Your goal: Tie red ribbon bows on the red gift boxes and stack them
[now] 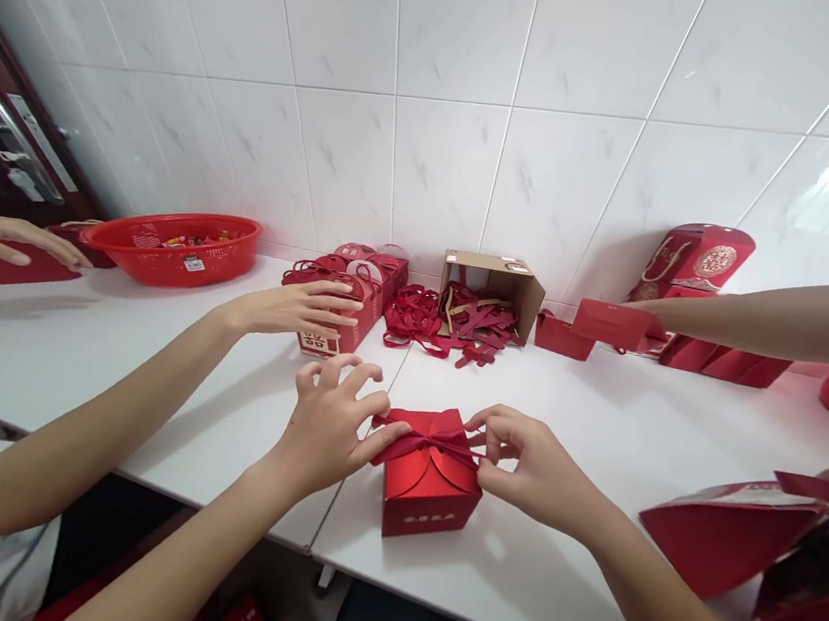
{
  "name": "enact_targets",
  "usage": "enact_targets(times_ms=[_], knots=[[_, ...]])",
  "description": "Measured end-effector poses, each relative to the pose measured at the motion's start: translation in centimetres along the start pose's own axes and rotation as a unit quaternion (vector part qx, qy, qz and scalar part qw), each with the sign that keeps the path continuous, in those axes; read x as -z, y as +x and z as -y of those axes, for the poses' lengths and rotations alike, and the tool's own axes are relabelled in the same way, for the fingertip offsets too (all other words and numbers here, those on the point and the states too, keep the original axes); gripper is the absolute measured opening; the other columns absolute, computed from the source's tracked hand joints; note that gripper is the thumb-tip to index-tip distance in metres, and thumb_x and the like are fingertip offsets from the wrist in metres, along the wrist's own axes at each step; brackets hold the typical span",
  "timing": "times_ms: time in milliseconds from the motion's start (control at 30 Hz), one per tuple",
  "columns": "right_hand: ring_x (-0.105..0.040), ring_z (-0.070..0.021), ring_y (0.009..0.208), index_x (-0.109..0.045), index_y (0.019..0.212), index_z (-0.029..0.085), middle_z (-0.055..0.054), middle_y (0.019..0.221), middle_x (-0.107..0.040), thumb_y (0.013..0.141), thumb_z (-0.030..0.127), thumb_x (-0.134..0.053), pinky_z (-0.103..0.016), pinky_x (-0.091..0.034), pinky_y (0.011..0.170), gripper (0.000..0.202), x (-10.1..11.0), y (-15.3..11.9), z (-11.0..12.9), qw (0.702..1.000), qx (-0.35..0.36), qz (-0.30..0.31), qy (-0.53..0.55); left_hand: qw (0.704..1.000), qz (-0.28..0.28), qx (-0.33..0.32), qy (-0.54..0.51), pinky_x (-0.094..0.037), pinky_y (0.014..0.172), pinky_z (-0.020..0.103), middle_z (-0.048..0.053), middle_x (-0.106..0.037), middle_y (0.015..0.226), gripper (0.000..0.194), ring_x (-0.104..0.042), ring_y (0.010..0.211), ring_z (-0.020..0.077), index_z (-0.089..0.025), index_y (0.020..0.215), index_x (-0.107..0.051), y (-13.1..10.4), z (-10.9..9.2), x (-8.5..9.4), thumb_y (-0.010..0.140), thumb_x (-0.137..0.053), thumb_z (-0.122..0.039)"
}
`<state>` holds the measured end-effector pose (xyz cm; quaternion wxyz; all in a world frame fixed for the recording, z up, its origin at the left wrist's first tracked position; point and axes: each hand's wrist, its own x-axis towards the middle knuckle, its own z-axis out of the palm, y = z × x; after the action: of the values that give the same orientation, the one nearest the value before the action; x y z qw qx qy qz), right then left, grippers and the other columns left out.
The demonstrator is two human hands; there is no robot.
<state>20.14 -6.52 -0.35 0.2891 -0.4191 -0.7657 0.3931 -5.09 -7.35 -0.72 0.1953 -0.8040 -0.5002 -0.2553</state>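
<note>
- The left hand (pixel 333 419) pinches the ribbon (pixel 430 440) between thumb and forefinger, its other fingers spread loosely.
- The right hand (pixel 527 468) pinches the ribbon's other side, fingers curled.
- Between both hands sits the red box (pixel 430 504), its top flaps folded shut.
- The ribbon crosses the lid and gathers mid-top; whether its knot is tight cannot be told.
- Beyond the left hand, grouped boxes (pixel 372 323) appear finished, ribbons on top.
- Beyond both hands, loose ribbons (pixel 484 324) lie unused.

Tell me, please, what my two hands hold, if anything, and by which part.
The ribbon on the red box: left hand and right hand pinch its opposite sides.
</note>
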Motion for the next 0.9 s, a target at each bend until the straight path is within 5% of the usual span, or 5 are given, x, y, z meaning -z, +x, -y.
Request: enact_targets(times_ms=[400,733,900], knots=[[-0.061,-0.0207,0.099,-0.039,0.058,0.019,-0.006,0.107,-0.06,0.067,0.01,-0.053,-0.032,-0.051,0.077,0.018,0.1,-0.1,0.1,1.0,-0.011,-0.002,-0.015,0.999,0.015,0.036,-0.014,-0.026,0.087,0.048,0.008,-0.062,0.105,0.033,-0.046,0.111,0.0317,-0.022,0.066,-0.064,-0.6,-0.4,0.2,0.085,-0.055,-0.048],[-0.061,-0.0194,0.098,-0.039,0.059,0.02,-0.006,0.104,-0.061,0.068,0.01,-0.054,-0.032,-0.053,0.078,0.02,0.1,-0.2,0.2,1.0,0.011,-0.003,-0.021,0.999,-0.038,0.004,0.039,-0.023,0.087,0.051,0.01,-0.062,0.106,0.032,-0.045,0.113,0.0336,-0.021,0.064,-0.064,-0.7,-0.2,0.0,0.082,-0.059,-0.047],[-0.059,-0.0213,0.099,-0.038,0.061,0.02,-0.006,0.102,-0.061,0.068,0.01,-0.055,-0.035,-0.053,0.078,0.021,0.1,-0.2,0.1,0.997,0.023,-0.031,-0.072,0.995,-0.034,0.092,0.004,-0.021,0.09,0.059,0.011,-0.057,0.111,0.032,-0.038,0.121,0.0384,-0.021,0.064,-0.065,-0.9,-1.1,-0.3,0.081,-0.059,-0.048]])
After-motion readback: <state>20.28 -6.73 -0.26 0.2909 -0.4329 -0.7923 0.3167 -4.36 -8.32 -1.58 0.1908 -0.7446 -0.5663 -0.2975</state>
